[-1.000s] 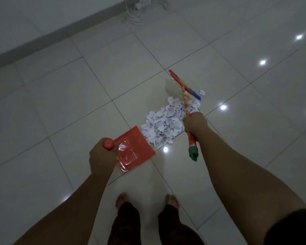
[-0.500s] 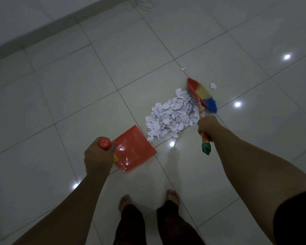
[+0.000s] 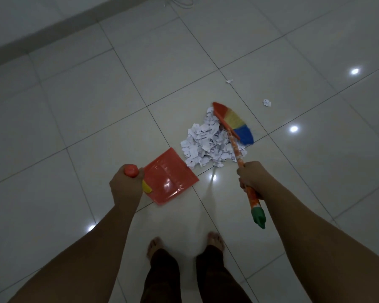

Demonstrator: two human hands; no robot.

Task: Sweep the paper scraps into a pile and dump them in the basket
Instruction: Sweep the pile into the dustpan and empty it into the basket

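The glossy tiled floor [image 3: 74,106] was dim. The pile of paper scraps [image 3: 208,147] sat just beside the dustpan [image 3: 169,178], whose handle the left hand [image 3: 125,186] gripped in curled fingers. The right hand [image 3: 249,178] was wrapped round the broom [image 3: 234,125], its bristles at the pile's far edge. A hard stroke would likely scatter scraps past the dustpan. A stray scrap [image 3: 266,103], well apart, might be missed. No basket showed.

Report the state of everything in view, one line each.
Paper scrap pile: heaped on the floor.
Dustpan: empty, beside the pile, left hand grips its handle.
Broom: head at the pile's far side, right hand grips its handle.
Stray scraps: two, loose beyond the broom.
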